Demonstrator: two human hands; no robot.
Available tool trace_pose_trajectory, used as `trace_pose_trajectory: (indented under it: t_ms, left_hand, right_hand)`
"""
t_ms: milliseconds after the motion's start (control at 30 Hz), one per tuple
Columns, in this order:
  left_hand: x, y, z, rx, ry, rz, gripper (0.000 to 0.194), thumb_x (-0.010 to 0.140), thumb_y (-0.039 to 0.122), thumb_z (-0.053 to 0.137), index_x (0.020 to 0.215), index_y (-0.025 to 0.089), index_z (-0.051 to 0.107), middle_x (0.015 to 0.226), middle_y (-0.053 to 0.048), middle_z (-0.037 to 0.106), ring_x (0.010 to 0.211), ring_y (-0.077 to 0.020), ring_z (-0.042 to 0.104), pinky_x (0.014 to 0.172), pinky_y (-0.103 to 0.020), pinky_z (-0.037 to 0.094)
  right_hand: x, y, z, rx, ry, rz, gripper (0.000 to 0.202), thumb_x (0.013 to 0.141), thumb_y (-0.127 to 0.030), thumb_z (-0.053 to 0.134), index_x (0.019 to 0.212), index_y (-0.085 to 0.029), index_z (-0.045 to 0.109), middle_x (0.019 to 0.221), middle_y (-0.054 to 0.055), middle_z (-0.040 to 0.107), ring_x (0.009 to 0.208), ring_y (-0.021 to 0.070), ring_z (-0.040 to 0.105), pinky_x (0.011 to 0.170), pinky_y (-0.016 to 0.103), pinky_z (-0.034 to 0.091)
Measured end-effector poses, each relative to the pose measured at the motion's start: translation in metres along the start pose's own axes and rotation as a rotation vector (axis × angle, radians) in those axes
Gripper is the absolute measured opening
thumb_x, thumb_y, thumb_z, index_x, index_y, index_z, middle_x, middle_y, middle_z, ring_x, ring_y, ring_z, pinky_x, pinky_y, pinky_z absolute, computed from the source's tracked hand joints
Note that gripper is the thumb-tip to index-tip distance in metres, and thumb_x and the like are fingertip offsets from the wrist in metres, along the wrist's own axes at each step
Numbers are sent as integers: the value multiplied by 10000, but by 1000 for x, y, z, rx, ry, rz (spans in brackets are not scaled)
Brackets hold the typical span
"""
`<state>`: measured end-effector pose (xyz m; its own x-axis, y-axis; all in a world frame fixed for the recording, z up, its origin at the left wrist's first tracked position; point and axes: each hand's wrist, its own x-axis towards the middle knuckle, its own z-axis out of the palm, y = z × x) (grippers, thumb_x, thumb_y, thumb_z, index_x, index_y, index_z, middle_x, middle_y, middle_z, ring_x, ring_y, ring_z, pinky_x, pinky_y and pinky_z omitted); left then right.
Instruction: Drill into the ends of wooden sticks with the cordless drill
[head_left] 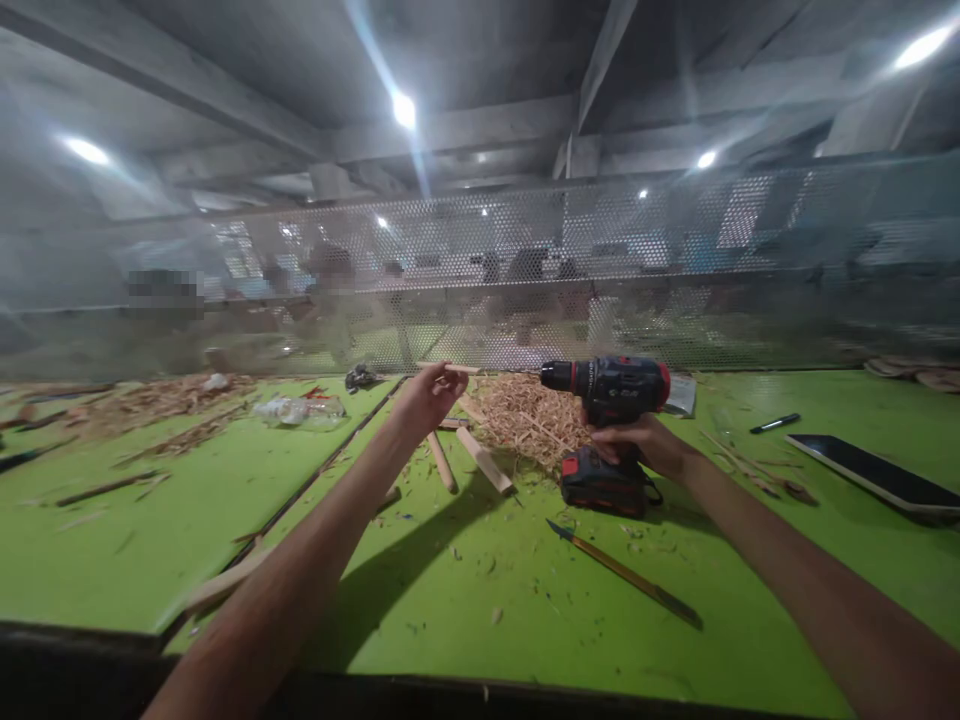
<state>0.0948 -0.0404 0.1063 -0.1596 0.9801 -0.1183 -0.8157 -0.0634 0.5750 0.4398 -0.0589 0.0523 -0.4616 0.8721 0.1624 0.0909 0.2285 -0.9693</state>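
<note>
A black and red cordless drill (619, 388) is upright above the green table (465, 610), its chuck pointing left. My right hand (637, 442) is wrapped round its grip, just above the battery. To the left, my left hand (431, 398) pinches a thin pale wood stick (463, 370) near the table's back edge. Between the hands lies a heap of wood shavings (529, 415). In front of the heap rest a flat wood piece (484, 460) and a rounded stick (441, 462). A knife-like tool with a yellowish handle (622, 572) lies nearer to me.
On the right are a dark tablet-like slab (874, 472) and a black pen (775, 423). A clear plastic bottle (300, 411) and more shavings (150, 405) lie at left. A perforated metal screen (495, 260) stands behind the table; blurred people show beyond it.
</note>
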Motion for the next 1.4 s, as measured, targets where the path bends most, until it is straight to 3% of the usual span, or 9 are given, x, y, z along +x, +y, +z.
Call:
trace_pose_trajectory:
  t_ms: [200, 300, 467, 767, 1067, 1400]
  left_hand:
    - [1, -12, -6, 24, -102, -22, 285, 1204, 87, 546, 965, 171, 677, 849, -54, 684, 773, -127, 741, 865, -219, 715]
    - [3, -16, -7, 25, -134, -26, 282, 1202, 79, 549, 972, 166, 688, 892, -67, 702, 814, -121, 759, 949, -205, 703]
    - [1, -22, -4, -4, -66, -28, 260, 1197, 63, 546, 1046, 148, 740, 857, -51, 706, 797, -129, 763, 924, -229, 722]
    - [0, -22, -6, 16, -110, 12, 306, 1211, 60, 503, 1000, 159, 701, 859, -53, 725, 799, -111, 775, 948, -194, 709]
    - [-4, -22, -3, 38, -81, 61, 210, 1190, 67, 559, 1154, 135, 754, 955, -92, 774, 855, -147, 806, 907, -231, 737]
    - [4, -16, -15, 60, -157, 95, 186, 1154, 45, 653, 1219, 132, 803, 992, -93, 809, 916, -148, 847, 1056, -260, 726]
  right_hand:
    - [1, -1, 0, -21, 14, -5, 369, 803, -489, 954, 902, -266, 678, 616, -15, 565, 597, 191, 465, 654, 399, 387]
    - [1, -2, 2, -21, 22, -16, 359, 792, -470, 938, 966, -249, 714, 625, -23, 585, 593, 183, 468, 648, 385, 376]
    - [1, -1, 2, -19, 11, -24, 344, 802, -470, 925, 944, -240, 713, 625, -16, 579, 599, 183, 471, 636, 379, 373]
    - [1, -2, 4, 3, 4, 1, 407, 793, -483, 956, 1041, -249, 734, 651, -30, 555, 613, 188, 488, 637, 366, 383]
    - [1, -5, 4, 5, 13, 3, 379, 781, -457, 955, 1012, -242, 746, 647, -19, 554, 610, 196, 451, 658, 400, 373]
    - [-2, -11, 8, 34, -3, -13, 490, 752, -511, 1019, 1030, -224, 734, 647, -42, 553, 602, 165, 434, 623, 371, 362]
